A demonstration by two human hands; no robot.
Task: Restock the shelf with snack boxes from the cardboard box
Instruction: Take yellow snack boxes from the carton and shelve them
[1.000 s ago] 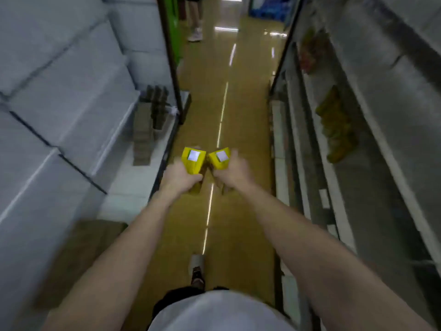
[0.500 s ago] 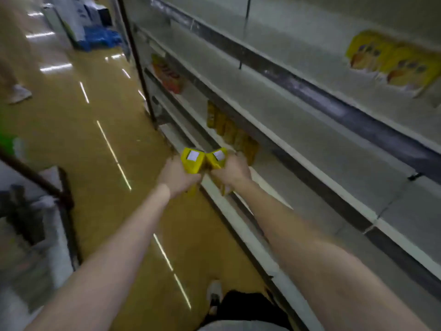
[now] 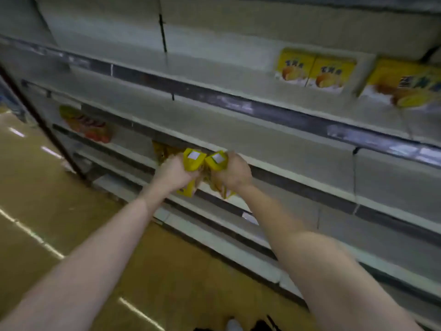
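Each hand's grip holds an upright yellow cardboard snack box, left hand (image 3: 175, 172) and box (image 3: 192, 161), right hand (image 3: 232, 173) and box (image 3: 216, 161), side by side, the grey metal shelf (image 3: 298, 180) just ahead, nearer the right.

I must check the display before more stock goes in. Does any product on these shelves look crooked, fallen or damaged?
One thing: the large yellow cardboard snack box at the far right of the upper grey metal shelf sits tilted and turned, unlike the two upright yellow boxes beside it. The blur hides any damage.
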